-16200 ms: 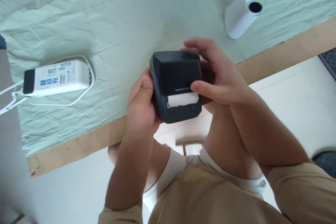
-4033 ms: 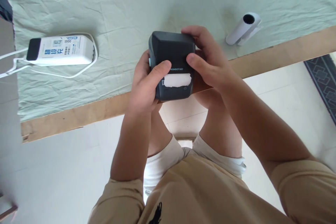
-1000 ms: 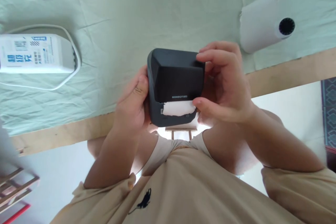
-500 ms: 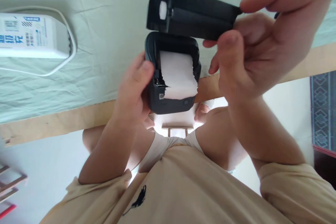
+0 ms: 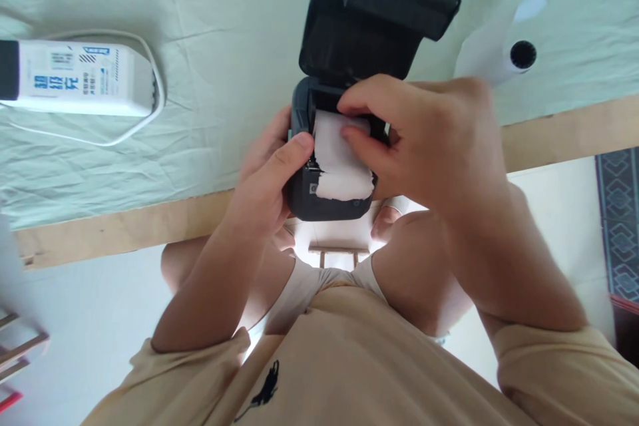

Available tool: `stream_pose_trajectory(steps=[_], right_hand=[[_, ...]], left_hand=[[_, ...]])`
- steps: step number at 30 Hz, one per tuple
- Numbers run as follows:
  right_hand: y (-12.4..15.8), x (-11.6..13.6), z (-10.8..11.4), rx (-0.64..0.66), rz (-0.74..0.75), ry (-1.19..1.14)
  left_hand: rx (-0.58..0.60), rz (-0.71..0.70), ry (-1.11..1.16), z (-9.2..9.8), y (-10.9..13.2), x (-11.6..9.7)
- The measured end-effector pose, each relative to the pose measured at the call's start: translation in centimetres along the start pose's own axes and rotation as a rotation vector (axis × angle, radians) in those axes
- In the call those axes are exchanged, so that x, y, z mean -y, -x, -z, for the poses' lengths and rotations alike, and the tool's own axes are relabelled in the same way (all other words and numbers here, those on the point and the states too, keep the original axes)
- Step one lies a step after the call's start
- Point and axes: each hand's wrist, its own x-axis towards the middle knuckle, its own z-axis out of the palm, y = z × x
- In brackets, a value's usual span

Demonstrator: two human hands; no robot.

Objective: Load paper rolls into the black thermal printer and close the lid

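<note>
A small dark label printer (image 5: 324,203) is held at the table's front edge, its lid (image 5: 374,13) swung up and back. A white paper roll (image 5: 339,160) with a torn end lies in the open bay. My left hand (image 5: 267,183) grips the printer's left side, thumb on its top corner. My right hand (image 5: 429,140) reaches in from the right, its thumb and fingers pinched on the paper roll near the back of the bay.
A white power bank (image 5: 74,78) with a white cable lies on the pale green cloth (image 5: 210,46) at the left. A second white paper roll (image 5: 494,56) lies at the right. The bare wooden table edge (image 5: 124,233) runs along the front, above a pale floor.
The lid, closed a second ago, was lifted by my right hand and now stands open. My right hand has left the lid and come down onto the paper roll.
</note>
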Motion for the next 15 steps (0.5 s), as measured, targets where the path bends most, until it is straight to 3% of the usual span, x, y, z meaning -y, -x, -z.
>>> stream_pose_trajectory(steps=[3, 7, 9, 13, 15], right_hand=[[-0.1, -0.1, 0.9, 0.185, 0.036, 0.032], [0.0, -0.3, 2.0, 0.169, -0.057, -0.209], [0.2, -0.9, 2.3, 0.072, -0.122, -0.444], [0.7, -2.9, 1.1, -0.341, -0.134, -0.871], [1.0, -3.8, -0.4, -0.353, -0.196, -0.881]], left_hand=[[0.016, -0.002, -0.009, 0.0, 0.0, 0.0], [0.027, 0.000, -0.003, 0.3, 0.1, 0.1], [0.015, -0.007, 0.012, 0.4, 0.2, 0.1], [-0.040, 0.060, 0.033, 0.4, 0.4, -0.1], [-0.057, 0.097, 0.041, 0.3, 0.5, -0.2]])
